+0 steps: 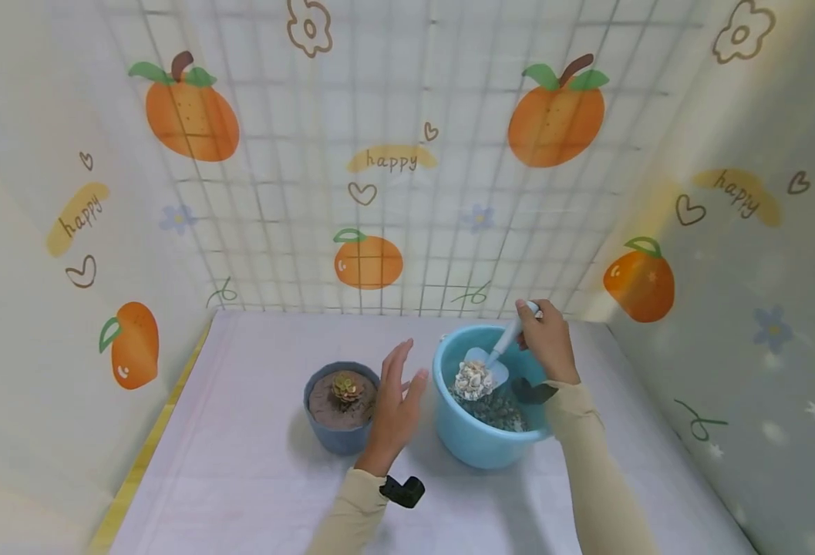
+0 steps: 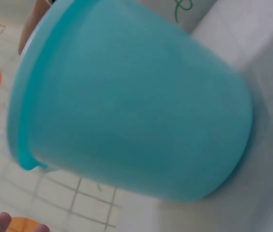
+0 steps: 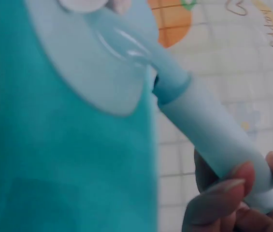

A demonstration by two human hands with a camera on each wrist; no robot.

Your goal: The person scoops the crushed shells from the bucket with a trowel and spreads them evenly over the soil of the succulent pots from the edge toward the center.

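Observation:
In the head view my right hand [image 1: 549, 339] grips the handle of a pale blue trowel [image 1: 507, 339]. The trowel's blade carries a heap of whitish granular material [image 1: 474, 381] inside a turquoise bucket [image 1: 486, 451]. Darker, greyish loose material [image 1: 493, 411] covers the bucket's bottom. The right wrist view shows fingers curled round the end of the trowel handle [image 3: 213, 130]. My left hand [image 1: 395, 416] is raised between the bucket and a blue-grey pot [image 1: 338, 439], its fingers extended and holding nothing. A small succulent [image 1: 345, 388] grows in the pot's brown soil, and the left hand overlaps the pot's right edge.
A white-covered table [image 1: 240, 478] bears the pot on the left and the bucket on the right. Behind it hangs a pale curtain with orange prints [image 1: 368, 263] over a wire grid, and similar curtains enclose both sides. Yellow edging [image 1: 150, 439] runs along the table's left side.

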